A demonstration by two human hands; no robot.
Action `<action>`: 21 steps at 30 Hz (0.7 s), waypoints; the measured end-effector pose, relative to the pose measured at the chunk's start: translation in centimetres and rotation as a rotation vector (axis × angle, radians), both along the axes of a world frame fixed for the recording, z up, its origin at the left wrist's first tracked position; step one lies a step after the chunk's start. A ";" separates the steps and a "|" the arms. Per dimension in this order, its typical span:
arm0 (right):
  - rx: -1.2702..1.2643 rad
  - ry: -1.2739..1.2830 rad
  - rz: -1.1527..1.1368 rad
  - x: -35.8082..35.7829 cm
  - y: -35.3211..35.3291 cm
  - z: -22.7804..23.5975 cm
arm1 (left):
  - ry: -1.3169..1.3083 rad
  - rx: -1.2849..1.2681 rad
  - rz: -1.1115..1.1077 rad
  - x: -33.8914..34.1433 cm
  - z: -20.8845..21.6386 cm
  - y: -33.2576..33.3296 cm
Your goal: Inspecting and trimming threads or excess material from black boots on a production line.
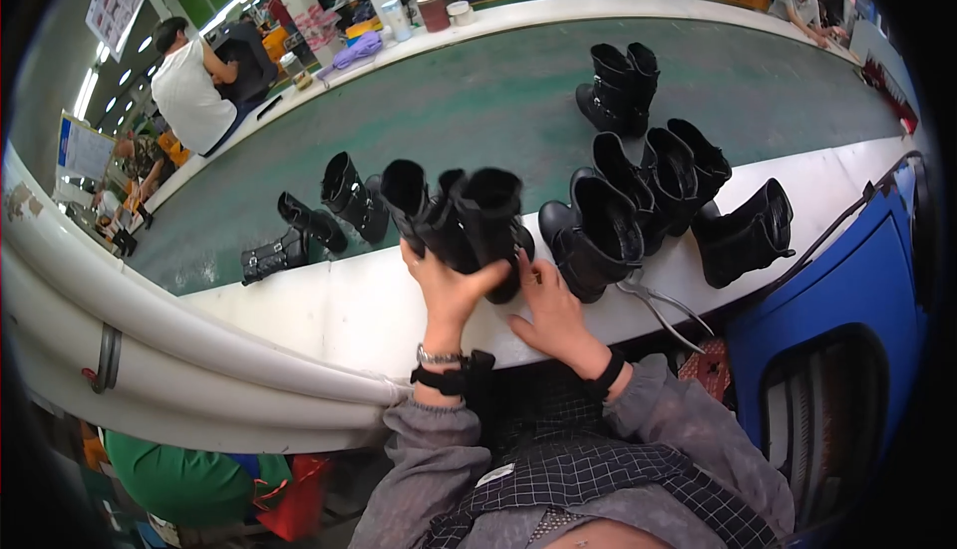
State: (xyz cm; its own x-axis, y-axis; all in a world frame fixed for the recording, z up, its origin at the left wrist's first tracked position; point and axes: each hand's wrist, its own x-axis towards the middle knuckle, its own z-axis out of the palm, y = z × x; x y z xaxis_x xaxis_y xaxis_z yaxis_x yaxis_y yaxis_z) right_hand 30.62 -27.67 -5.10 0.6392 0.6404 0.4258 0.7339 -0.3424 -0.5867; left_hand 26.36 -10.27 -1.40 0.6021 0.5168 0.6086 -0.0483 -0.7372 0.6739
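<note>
A tight group of black ankle boots stands in front of me on the white ledge. My left hand (449,290) is closed around the lower part of a slightly blurred black boot (488,215), its thumb lying across the front. Against the right side of that boot, near its buckle, press the fingers of my right hand (553,315); their tips are partly hidden. Another black boot (406,190) stands upright just left of the held one. To the right, a wide-mouthed black boot (603,230) stands beside a pair of metal pliers (663,308).
Several more boots (349,200) line the left, and a pair (618,85) stands farther out on the green belt (449,80). One boot (748,235) leans at right. White ducting (199,320) borders the left, a blue machine (827,280) the right. People work beyond the belt.
</note>
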 end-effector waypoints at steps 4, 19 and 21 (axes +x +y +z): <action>0.032 -0.060 0.025 0.4 0.4 -0.7 | 0.094 -0.129 0.291 5.0 0.5 4.0; 0.207 0.057 0.044 0.8 0.1 -1.4 | 0.779 0.098 0.485 14.5 4.6 3.2; 0.202 0.050 0.051 0.9 0.1 -1.6 | 0.735 0.160 0.480 14.9 3.9 3.6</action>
State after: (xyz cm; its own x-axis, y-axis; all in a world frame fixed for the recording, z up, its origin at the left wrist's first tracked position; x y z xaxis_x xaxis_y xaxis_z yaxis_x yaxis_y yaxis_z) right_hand 31.48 -27.61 -6.67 0.6318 0.5775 0.5170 0.7154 -0.1777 -0.6757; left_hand 41.23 -6.69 2.46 0.6090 0.7559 0.2402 0.6938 -0.6544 0.3005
